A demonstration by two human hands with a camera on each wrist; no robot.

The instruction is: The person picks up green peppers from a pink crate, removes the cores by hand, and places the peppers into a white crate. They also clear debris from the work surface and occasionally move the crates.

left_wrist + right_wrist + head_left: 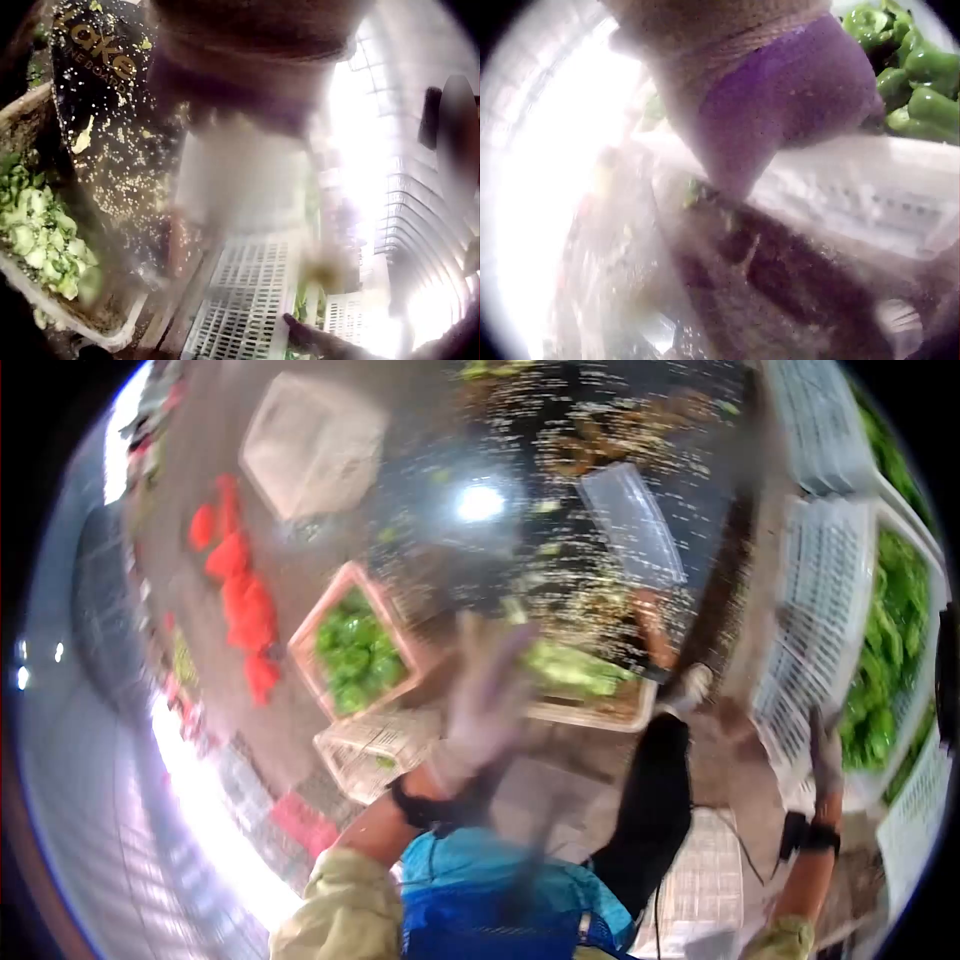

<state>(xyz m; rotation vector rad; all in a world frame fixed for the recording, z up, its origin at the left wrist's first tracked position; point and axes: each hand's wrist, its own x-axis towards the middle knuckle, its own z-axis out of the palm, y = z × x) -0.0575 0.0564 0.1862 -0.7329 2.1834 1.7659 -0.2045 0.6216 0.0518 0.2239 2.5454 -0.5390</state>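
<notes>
- My right hand (826,755) is at the near end of the white crate (815,610) holding green peppers (882,655); I cannot tell whether it grips.
- The crate lies to my right, long axis running forward.
- My left hand (488,695), blurred, fingers apparently extended, is well apart from it.

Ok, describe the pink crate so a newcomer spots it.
In head view, find the red heap at left. Between it and the blurred left hand sits the pink crate, filled with green produce. Pink rim sets it apart from the pale crate below in frame.
</notes>
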